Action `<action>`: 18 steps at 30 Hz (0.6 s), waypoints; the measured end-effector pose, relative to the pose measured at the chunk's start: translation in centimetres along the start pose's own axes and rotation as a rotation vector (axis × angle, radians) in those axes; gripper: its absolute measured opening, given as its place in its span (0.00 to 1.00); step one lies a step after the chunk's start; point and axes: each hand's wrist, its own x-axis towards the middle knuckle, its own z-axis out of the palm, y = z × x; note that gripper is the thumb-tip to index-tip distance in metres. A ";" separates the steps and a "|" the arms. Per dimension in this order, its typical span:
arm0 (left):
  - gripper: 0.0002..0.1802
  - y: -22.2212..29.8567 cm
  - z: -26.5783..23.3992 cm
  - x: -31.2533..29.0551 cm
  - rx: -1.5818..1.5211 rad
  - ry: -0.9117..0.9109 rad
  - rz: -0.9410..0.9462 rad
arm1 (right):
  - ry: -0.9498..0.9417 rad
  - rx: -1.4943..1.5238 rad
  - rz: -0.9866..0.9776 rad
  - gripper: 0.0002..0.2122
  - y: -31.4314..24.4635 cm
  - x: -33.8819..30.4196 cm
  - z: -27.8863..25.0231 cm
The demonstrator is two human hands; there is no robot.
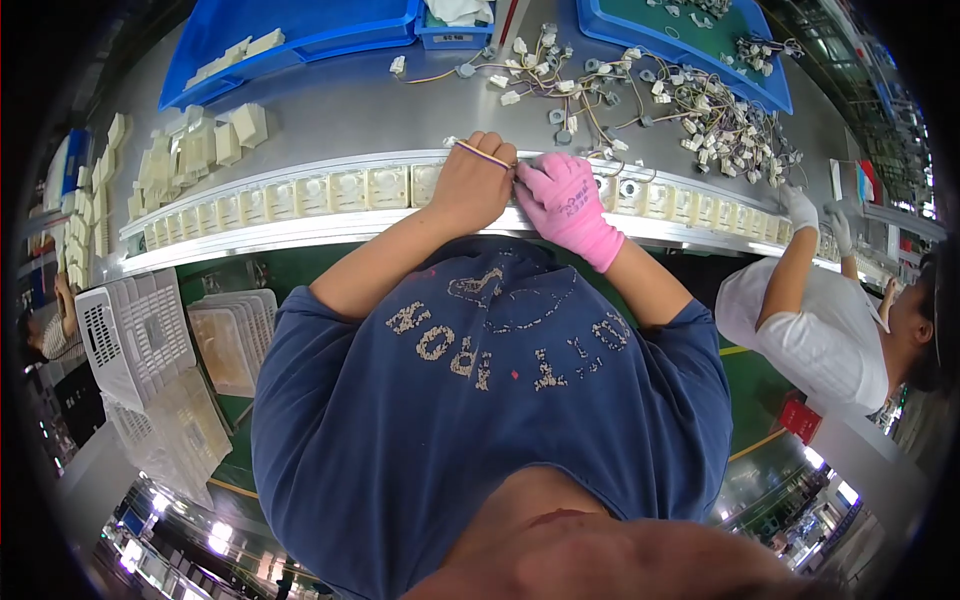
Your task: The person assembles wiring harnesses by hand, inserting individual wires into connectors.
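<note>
My bare left hand (472, 182) is closed over the rail, with a short wire harness (484, 154) running across its fingers. A small white connector on the harness pokes out beyond the knuckles. My right hand (572, 208), in a pink glove, is closed right beside it, fingertips meeting the left ones. What the gloved fingers pinch is hidden. Beneath both hands runs an aluminium rail (270, 232) filled with a row of square cream plastic housings (388, 187). One housing right of the glove has a dark round part (629, 188) in it.
Tangled wire harnesses (715, 125) with white connectors and grey round parts lie at the back right, by a blue tray (640, 32). Loose cream housings (185, 150) and another blue tray (330, 45) are at the left. A co-worker's white-gloved hand (800, 208) is at the rail's right end.
</note>
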 end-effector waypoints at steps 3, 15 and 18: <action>0.07 -0.2 0.0 0.0 -0.022 0.033 0.006 | 0.087 0.037 0.065 0.13 -0.4 -0.2 0.6; 0.08 0.1 0.1 -0.1 -0.003 0.061 0.002 | 0.014 -0.115 0.052 0.10 -1.3 -0.1 0.7; 0.08 0.1 0.3 0.4 0.022 0.037 -0.006 | -0.202 -0.120 -0.029 0.10 -0.6 1.1 -0.7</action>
